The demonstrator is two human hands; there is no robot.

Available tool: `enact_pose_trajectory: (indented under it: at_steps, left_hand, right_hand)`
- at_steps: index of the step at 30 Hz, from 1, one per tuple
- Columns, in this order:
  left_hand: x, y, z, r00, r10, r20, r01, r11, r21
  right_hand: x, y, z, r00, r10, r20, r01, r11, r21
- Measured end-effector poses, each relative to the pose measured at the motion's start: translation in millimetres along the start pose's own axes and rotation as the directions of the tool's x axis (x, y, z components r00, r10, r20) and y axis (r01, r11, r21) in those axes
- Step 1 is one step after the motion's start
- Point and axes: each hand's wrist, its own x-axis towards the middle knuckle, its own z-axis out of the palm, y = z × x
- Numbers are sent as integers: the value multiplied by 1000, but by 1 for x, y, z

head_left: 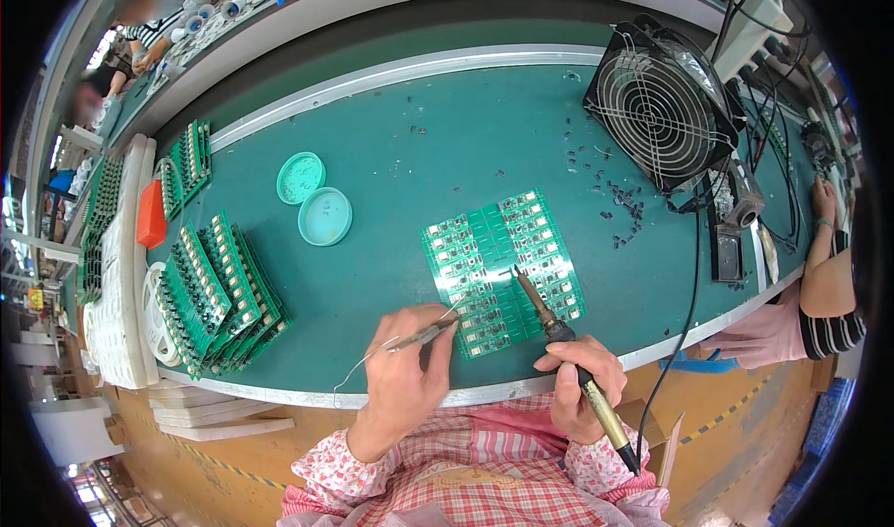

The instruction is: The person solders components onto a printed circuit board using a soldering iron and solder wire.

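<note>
A green panel of circuit boards (494, 238), carrying rows of small components, lies flat on the green bench mat in front of me. My right hand (589, 383) grips a soldering iron (605, 413) like a pen, its tip over the middle of the panel. Tweezers (421, 338) are pinched in my left hand (402, 373), pointing at the panel's left edge. A thin silvery wire (352, 372), like solder, curls out from the same hand; whether the fingers grip it too, I cannot tell.
Stacked board panels (223, 285) stand at left beside an orange-red block (151, 215). Two turquoise dishes, one an open lid (326, 217), lie mid-bench. A black fan (656, 108) stands far right near scattered black parts (626, 212). The iron's cable (687, 317) crosses the front edge. Co-workers sit nearby.
</note>
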Motion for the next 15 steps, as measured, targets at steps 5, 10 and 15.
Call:
enact_pose_trajectory:
  at_steps: [5, 10, 15]
  left_hand:
    - [0, 2, 0, 1000, 0, -6, 0, 1000, 0]
    - [-1, 3, 1, 1000, 5, -2, -5, 999, 32]
    - [0, 4, 2, 1000, 19, -18, -18, 999, 38]
  right_hand:
    - [0, -1, 0, 1000, 5, -6, -5, 1000, 6]
    - [0, 0, 0, 1000, 9, -1, -9, 1000, 4]
    - [0, -1, 0, 1000, 0, -13, 0, 1000, 11]
